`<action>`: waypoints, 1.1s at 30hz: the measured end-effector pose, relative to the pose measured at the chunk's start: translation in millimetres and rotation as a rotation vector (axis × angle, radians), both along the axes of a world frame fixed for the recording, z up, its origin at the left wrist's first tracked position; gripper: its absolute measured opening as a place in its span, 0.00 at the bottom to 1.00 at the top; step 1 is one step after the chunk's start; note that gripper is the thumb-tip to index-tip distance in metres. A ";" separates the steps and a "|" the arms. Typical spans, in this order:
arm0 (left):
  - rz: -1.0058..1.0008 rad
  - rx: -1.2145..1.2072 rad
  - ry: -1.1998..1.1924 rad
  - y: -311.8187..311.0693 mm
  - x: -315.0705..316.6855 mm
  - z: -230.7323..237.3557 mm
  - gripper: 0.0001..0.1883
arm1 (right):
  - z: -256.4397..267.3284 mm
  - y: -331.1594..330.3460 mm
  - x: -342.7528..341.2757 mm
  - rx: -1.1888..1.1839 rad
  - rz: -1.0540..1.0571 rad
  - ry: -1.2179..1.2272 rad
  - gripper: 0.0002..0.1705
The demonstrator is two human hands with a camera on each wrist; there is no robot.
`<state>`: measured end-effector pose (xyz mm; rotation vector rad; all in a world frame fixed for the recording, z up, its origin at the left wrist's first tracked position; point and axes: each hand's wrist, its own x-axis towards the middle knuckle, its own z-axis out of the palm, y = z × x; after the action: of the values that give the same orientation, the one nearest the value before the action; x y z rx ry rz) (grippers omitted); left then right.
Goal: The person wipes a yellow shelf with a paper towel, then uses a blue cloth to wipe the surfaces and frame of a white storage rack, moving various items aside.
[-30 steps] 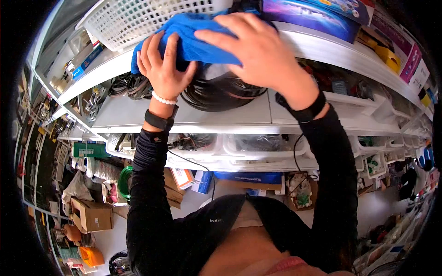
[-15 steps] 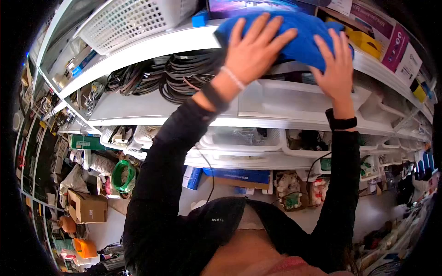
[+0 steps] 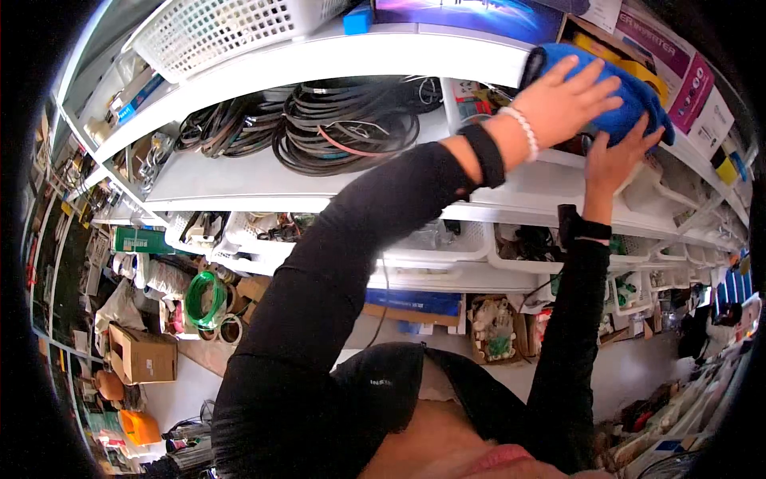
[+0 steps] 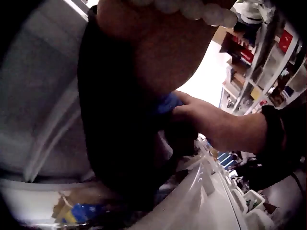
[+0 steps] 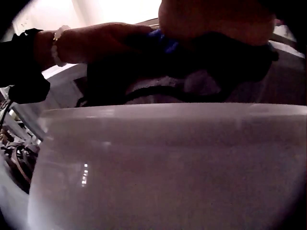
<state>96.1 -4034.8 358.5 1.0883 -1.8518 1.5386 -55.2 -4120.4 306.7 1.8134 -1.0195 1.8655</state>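
Observation:
A blue cloth (image 3: pixel 636 94) with a dark underside lies over the white front edge of the upper shelf (image 3: pixel 447 57), toward the right in the head view. My left hand (image 3: pixel 561 105), wearing a white bead bracelet, presses on it with fingers spread. Lower and further right, my right hand (image 3: pixel 619 164) rests against the cloth with its fingers pointing up across it. In the left wrist view, a bit of blue cloth (image 4: pixel 167 104) shows beside the right hand (image 4: pixel 204 117). The right wrist view is dark around the cloth.
A yellow object (image 3: pixel 650 78) and purple-white boxes (image 3: pixel 692 92) stand just behind the cloth. A white basket (image 3: pixel 231 36) is at the upper left. Coiled black cables (image 3: pixel 347 132) lie on the shelf below. Under my right hand is a white plastic bin (image 5: pixel 168 158).
Both hands have moved right along the shelf edge with the blue cloth, from beside the white basket to near the purple-white boxes. The coiled cables are now uncovered.

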 end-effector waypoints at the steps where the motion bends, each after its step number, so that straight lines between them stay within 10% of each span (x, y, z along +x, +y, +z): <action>1: 0.000 -0.021 0.004 7.9 0.3 1.9 0.32 | 0.4 3.5 2.5 -0.054 0.045 -0.012 0.44; 16: 0.468 0.049 0.052 160.2 183.7 -32.4 0.31 | -21.3 119.1 172.8 -0.147 0.360 0.268 0.41; 33: 0.450 0.036 0.257 343.6 421.2 -36.5 0.31 | -2.5 301.6 404.3 -0.229 0.276 0.517 0.37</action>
<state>517.4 -3691.3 321.9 1.7202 -1.5324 1.5090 349.0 -3818.8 304.3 2.2032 -0.3748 1.4431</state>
